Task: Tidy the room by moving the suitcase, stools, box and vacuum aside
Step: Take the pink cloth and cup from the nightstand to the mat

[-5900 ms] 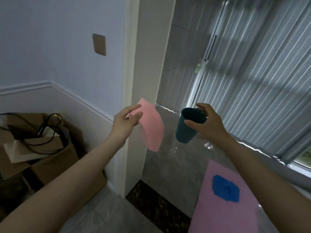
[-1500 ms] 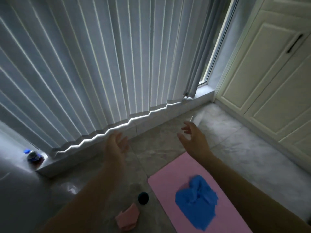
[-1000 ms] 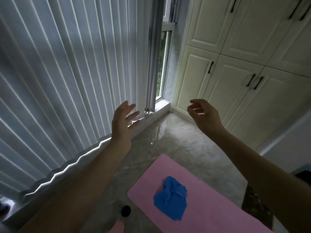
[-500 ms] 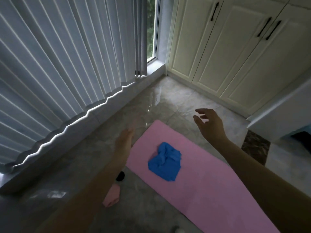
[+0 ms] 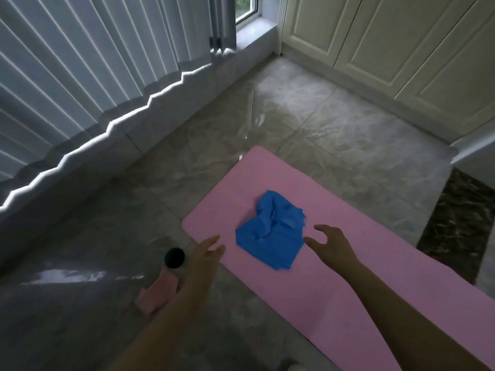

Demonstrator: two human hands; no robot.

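Both hands have dropped toward the floor since half a second ago. The left hand (image 5: pixel 199 259) and right hand (image 5: pixel 330 246) flank the crumpled blue cloth (image 5: pixel 270 231) on the pink mat (image 5: pixel 334 279), each grip loose-fingered and empty. A dark cup (image 5: pixel 174 257) stands beside what seems a pink rag (image 5: pixel 158 293).

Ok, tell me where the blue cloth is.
The blue cloth lies crumpled on the pink mat, near its window end, between both hands.
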